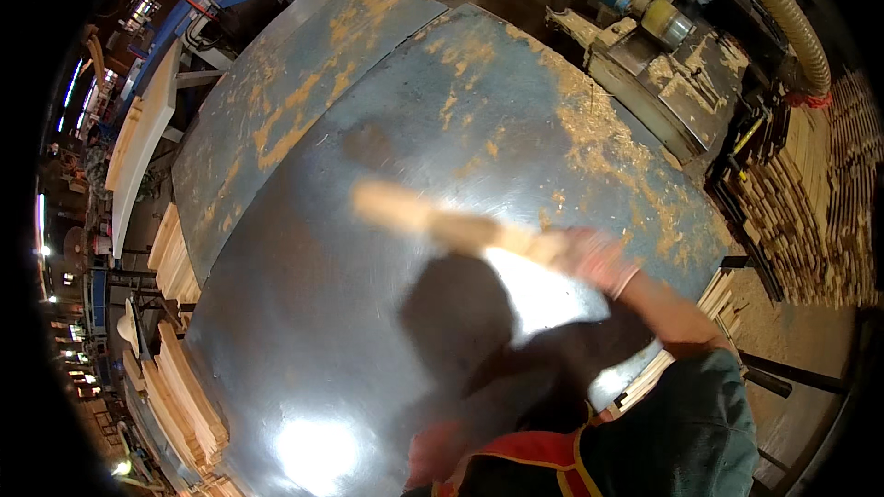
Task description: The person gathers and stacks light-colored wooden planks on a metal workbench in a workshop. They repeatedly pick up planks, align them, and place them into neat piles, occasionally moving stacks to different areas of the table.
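Observation:
My right hand (594,260), in a reddish glove, grips one end of a pale wooden board (460,228). Motion smears both the hand and the board. The board reaches left over a wide grey metal tabletop (313,313), and whether it touches the surface cannot be told. Low in the view, close to my body, a blurred reddish shape looks like my left hand (435,454); its fingers cannot be made out.
Sawdust (589,120) and shavings lie along the table's far right side. Beyond stands a woodworking machine (668,74) with a ribbed hose (787,14). Stacked boards (801,212) rise at the right; more wood strips (184,396) lie along the left edge.

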`<move>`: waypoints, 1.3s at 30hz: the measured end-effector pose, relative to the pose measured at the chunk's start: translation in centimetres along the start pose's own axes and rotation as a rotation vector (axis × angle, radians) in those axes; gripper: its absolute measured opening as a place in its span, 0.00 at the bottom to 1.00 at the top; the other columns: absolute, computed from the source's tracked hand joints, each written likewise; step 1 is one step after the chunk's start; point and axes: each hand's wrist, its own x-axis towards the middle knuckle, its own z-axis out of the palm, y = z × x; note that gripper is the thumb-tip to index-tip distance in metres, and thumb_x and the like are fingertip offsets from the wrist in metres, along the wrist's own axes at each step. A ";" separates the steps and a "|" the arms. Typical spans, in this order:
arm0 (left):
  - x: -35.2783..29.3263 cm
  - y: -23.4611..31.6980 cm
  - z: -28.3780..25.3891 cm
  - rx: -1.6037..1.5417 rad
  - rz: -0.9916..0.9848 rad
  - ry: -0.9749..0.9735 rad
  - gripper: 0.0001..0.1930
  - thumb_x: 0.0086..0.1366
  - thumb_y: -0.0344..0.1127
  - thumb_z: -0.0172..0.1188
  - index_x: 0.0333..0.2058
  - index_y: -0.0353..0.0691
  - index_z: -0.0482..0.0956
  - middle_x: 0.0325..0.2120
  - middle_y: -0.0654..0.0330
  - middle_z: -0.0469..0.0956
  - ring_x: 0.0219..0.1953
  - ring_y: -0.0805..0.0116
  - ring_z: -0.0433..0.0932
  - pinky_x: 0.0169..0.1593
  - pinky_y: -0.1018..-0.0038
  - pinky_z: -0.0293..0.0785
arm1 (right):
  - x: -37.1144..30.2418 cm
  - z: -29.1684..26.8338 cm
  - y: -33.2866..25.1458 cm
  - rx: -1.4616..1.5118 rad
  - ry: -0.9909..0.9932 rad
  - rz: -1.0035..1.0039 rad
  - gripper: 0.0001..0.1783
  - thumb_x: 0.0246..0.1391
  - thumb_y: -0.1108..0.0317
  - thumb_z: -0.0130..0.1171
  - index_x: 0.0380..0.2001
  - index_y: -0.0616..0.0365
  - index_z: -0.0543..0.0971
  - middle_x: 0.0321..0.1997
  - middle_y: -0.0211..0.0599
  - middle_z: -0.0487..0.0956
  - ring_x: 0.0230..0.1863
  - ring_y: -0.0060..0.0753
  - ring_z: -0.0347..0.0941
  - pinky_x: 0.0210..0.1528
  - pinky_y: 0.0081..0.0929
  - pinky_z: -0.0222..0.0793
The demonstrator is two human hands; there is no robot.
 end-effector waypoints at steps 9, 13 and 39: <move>-6.4 9.1 -6.0 0.431 0.632 0.085 0.31 0.66 0.52 0.67 0.63 0.44 0.78 0.57 0.49 0.81 0.62 0.48 0.77 0.67 0.56 0.69 | -1.4 -9.4 7.8 0.437 0.689 0.578 0.28 0.54 0.51 0.67 0.51 0.61 0.83 0.48 0.57 0.85 0.50 0.60 0.80 0.54 0.47 0.74; -6.0 9.9 -5.9 0.423 1.167 0.428 0.13 0.59 0.46 0.69 0.38 0.46 0.83 0.38 0.54 0.82 0.40 0.50 0.82 0.44 0.55 0.78 | -12.9 -0.1 -0.3 0.979 0.988 0.602 0.26 0.60 0.61 0.65 0.58 0.65 0.80 0.50 0.43 0.85 0.50 0.33 0.79 0.57 0.33 0.73; -4.4 2.8 -4.1 0.201 0.991 0.270 0.28 0.60 0.47 0.68 0.56 0.40 0.81 0.52 0.50 0.83 0.51 0.47 0.83 0.56 0.55 0.79 | -3.3 7.5 -12.4 2.266 0.893 0.489 0.22 0.65 0.74 0.57 0.61 0.52 0.71 0.55 0.36 0.80 0.51 0.36 0.81 0.44 0.39 0.82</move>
